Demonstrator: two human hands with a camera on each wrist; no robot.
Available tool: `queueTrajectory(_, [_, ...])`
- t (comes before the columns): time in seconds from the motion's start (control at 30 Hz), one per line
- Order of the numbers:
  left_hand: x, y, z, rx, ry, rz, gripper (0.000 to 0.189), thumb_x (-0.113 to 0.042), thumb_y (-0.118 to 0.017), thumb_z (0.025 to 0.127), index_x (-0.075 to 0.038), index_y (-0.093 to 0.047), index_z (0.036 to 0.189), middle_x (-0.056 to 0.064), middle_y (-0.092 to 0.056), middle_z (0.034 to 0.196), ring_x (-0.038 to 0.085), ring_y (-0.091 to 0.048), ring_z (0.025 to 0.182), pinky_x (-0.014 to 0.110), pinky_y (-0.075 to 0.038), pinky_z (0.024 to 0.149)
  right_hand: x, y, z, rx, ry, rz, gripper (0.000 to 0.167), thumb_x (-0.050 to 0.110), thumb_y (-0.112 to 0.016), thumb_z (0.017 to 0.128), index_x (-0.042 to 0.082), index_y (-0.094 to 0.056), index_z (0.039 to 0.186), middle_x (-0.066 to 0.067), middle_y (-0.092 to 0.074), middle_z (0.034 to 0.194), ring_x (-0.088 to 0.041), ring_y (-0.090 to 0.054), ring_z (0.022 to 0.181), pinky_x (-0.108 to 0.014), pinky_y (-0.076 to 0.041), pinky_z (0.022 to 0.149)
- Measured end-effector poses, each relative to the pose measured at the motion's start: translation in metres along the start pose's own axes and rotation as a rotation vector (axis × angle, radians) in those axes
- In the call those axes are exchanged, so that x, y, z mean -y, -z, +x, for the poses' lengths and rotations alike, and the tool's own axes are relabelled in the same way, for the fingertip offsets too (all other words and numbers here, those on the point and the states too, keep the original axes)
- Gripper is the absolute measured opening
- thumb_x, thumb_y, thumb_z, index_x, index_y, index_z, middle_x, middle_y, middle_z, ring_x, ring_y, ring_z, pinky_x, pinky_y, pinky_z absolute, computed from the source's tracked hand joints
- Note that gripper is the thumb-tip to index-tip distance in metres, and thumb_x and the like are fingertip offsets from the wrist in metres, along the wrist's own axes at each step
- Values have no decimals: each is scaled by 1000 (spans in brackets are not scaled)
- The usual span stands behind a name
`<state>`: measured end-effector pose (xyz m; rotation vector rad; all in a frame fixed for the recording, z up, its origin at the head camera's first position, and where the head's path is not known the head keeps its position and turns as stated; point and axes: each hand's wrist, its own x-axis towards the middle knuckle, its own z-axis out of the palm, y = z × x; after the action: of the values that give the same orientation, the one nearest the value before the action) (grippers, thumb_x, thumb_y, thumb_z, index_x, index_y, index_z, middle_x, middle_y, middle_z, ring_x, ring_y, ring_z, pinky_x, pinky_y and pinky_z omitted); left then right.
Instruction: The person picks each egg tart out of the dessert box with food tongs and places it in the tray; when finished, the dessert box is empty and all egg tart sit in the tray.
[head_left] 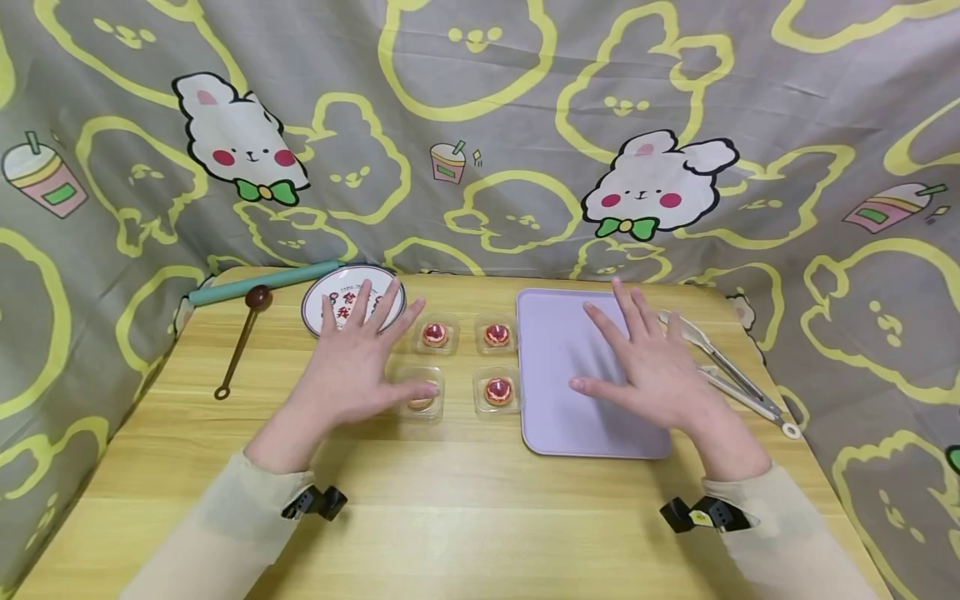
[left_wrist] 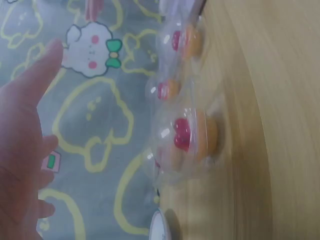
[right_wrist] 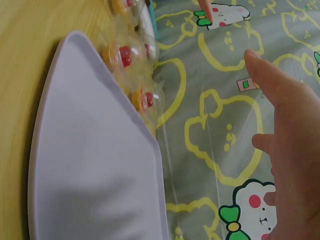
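Observation:
Both hands hover over the table with fingers spread and nothing held. The left hand (head_left: 345, 367) overlaps the lower part of a white plate (head_left: 341, 279) with red lettering, and its thumb covers part of the nearest boxed tart (head_left: 422, 404) in the head view. Over the lilac tray (head_left: 555, 358) hangs the right hand (head_left: 656, 367), its fingers pointing away. Several small tarts with glossy red tops sit in clear plastic boxes between the hands, such as this boxed tart (head_left: 498, 391) beside the tray. The left wrist view shows one boxed tart (left_wrist: 192, 137) close up.
Metal tongs (head_left: 768, 408) lie right of the tray, partly behind the right hand. At the left are a long-handled brown scoop (head_left: 258, 297) and a teal rolling pin (head_left: 300, 274) along the back edge. A patterned curtain (head_left: 517, 142) closes off the table's back and sides.

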<state>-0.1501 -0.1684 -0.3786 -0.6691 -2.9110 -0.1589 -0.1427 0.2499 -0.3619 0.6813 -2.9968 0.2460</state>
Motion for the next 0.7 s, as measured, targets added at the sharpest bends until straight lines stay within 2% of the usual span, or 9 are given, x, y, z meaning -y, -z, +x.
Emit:
queueTrajectory(0.17, [-10,3,-4,-16,-27,-61,113,-98,-45,81,-23,-39,166,8,-20,175,42,-20,158,79,-7,118,5,-3,-2,-63,82,88,99,72,-69,91,21,-33,167,-7,8,177,-42,-8,160,-78,-11,119])
queueTrajectory(0.3, [-17,2,-8,-57,-48,-158,103,-90,-54,85,-16,-52,158,9,-35,170,39,-33,154,70,-23,121,8,-4,-3,-83,134,154,96,67,-74,90,20,-38,165,-8,-2,177,-41,-12,159,-73,-22,119])
queueTrajectory(0.4, [-23,-2,-10,-88,-48,-277,94,-81,-65,87,-14,-58,152,10,-51,159,37,-47,144,60,-36,118,10,-5,-3,-77,151,226,95,64,-76,90,20,-39,165,-5,-8,177,-38,-18,158,-70,-30,118])
queueTrajectory(0.5, [-30,-8,-13,-85,-35,-414,85,-68,-75,88,-11,-61,149,12,-60,149,35,-56,136,53,-45,114,13,-6,-2,-59,153,313,93,61,-78,90,22,-39,164,-1,-14,176,-32,-27,156,-64,-36,116])
queueTrajectory(0.6, [-37,-16,-15,-52,-10,-533,81,-57,-83,88,-9,-60,148,12,-63,146,32,-58,135,49,-48,113,15,-7,-1,-37,154,376,90,59,-79,91,22,-41,164,-2,-23,174,-30,-33,154,-61,-39,115])
queueTrajectory(0.7, [-45,-23,-16,-11,18,-651,82,-47,-88,86,-7,-57,151,13,-62,147,32,-62,130,46,-52,108,17,-10,0,-13,168,423,87,55,-80,91,20,-43,162,-4,-29,171,-30,-35,153,-61,-37,117])
